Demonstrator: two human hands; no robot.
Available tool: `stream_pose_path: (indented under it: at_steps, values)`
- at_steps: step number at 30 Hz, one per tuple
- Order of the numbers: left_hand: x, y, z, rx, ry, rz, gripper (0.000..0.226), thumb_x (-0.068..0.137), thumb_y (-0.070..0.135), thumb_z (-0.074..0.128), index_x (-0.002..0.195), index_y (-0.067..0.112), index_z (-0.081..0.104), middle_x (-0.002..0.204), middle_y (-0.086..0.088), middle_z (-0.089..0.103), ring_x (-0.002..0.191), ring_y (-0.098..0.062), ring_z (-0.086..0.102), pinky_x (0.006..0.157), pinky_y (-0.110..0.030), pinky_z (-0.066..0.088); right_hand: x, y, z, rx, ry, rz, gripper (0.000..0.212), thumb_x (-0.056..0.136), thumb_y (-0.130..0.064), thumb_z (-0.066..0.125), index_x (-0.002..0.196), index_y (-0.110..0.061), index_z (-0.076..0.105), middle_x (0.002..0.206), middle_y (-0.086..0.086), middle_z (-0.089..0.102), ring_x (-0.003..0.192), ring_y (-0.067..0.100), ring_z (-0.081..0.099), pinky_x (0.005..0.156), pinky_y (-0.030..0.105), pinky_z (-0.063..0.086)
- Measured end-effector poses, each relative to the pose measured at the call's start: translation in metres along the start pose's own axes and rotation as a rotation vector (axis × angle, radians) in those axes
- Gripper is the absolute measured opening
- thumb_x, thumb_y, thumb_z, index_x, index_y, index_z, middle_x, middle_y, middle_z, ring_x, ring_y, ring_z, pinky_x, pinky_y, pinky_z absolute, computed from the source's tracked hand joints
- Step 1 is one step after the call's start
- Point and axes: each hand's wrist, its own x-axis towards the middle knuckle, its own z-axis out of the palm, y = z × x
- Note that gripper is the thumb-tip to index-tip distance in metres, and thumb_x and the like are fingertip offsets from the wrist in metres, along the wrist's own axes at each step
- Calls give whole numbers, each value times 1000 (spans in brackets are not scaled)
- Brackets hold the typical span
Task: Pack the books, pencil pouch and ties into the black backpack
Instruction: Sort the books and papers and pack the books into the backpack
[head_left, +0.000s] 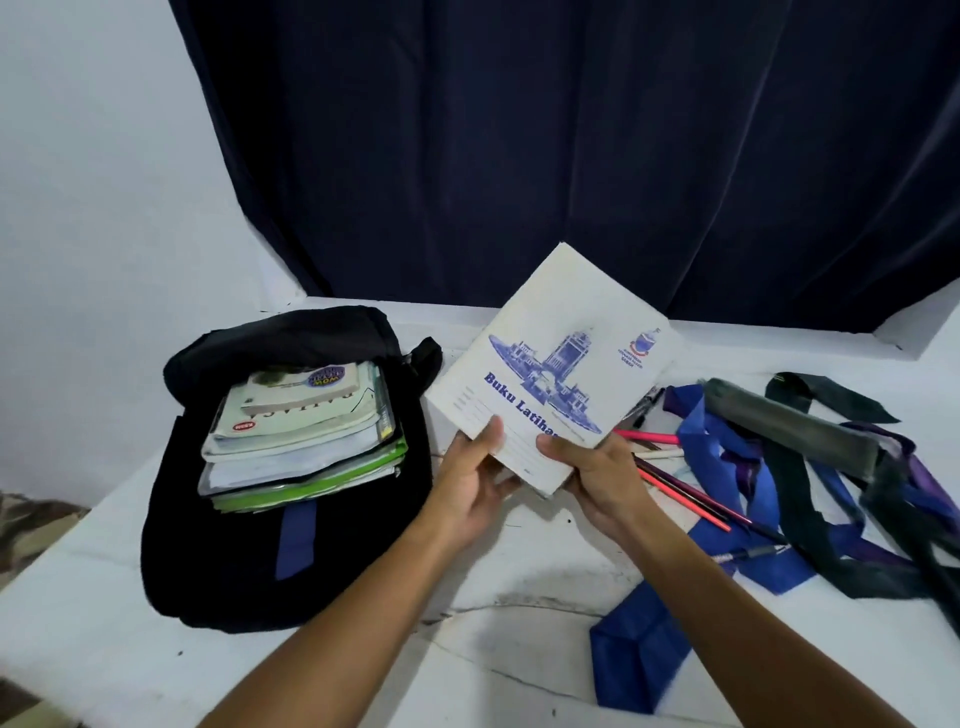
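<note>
A white exercise book (556, 358) with blue print is lifted above the table, tilted. My left hand (475, 478) grips its near-left corner and my right hand (592, 473) grips its near-right corner, thumbs on the cover. The black backpack (208, 545) lies flat at the left with its top open; a stack of books (301, 426) sticks out of the opening. Blue, black and purple ties (779, 478) lie tangled at the right. A dark grey pencil pouch (784, 421) rests on top of them.
Loose pens and pink pencils (685, 491) lie on the white table (493, 623) between the book and the ties. A folded blue tie (639, 644) sits near the front. A dark curtain (519, 156) hangs behind the table.
</note>
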Motion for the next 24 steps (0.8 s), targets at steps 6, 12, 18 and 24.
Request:
stream_pose_path:
  at_steps: [6,12,18,24]
  values:
    - [4,26,-7,-56,56,156,65,79,15,68,140,8,46,134,-20,59,122,-38,57,99,-53,49,-5,-2,32,-230,-36,-172,47,77,-1,76,122,-4,62,117,8,71,107,26,68,86,35,56]
    - [-21,76,-44,112,61,90,60,74,8,67,132,5,53,128,-19,63,113,-35,64,90,-53,54,-10,-33,16,229,-96,2,105,55,-82,67,139,-20,53,137,9,59,123,31,58,100,50,49]
    - [-52,119,-75,466,80,-162,54,65,13,76,116,7,62,111,-16,72,91,-28,73,72,-42,60,0,-42,1,194,-388,438,96,58,-78,72,128,-13,65,138,20,55,124,41,54,102,59,43]
    - [-64,159,-82,586,84,-312,82,26,23,101,100,7,71,100,-17,74,83,-29,74,65,-42,61,9,-30,34,-27,-566,569,103,39,-22,101,129,-6,55,123,19,66,107,34,67,83,53,57]
